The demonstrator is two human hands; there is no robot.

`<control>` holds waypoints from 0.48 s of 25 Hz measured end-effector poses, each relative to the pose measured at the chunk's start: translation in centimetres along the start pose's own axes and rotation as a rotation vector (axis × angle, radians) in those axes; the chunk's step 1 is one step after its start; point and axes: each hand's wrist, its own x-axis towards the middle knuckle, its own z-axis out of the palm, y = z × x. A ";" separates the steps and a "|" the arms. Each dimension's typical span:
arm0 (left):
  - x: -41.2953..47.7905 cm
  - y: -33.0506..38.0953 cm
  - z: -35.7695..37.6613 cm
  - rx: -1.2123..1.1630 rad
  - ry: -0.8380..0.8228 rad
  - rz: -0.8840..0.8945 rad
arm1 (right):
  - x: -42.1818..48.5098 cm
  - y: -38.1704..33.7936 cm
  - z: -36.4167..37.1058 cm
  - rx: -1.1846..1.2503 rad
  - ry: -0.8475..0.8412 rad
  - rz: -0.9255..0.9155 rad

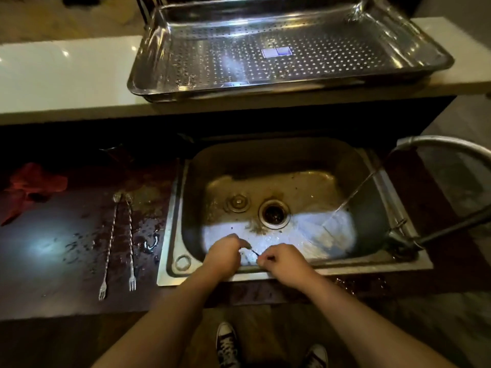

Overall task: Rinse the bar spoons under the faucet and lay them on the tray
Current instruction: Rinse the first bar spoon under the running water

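Both my hands are over the near edge of the steel sink [377,181]. My left hand [225,254] and my right hand [281,261] are both closed on one thin bar spoon [253,252]; only a short dark stretch of it shows between them. Two more twisted bar spoons [111,240] [130,235] with fork ends lie side by side on the wet dark counter left of the sink. The faucet [435,144] at the right pours a stream of water into the sink's right side, apart from my hands. A perforated steel tray [148,75] sits on the white ledge behind the sink.
A red cloth [32,184] lies at the counter's far left. The sink has a drain [273,213] and a loose plug [237,202]. A dark hose [451,229] runs along the sink's right rim. My shoes show on the floor below.
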 end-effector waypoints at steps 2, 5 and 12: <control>1.4 0.1 0.0 0.081 -0.094 0.046 | 0.1 -0.5 0.0 -0.069 -0.023 -0.002; 3.3 0.1 0.1 0.234 -0.306 0.129 | 0.3 -0.6 -0.4 -0.046 -0.028 0.048; 4.0 -1.6 -0.5 -0.058 -0.373 0.200 | 0.5 -0.1 -1.7 0.446 -0.032 0.160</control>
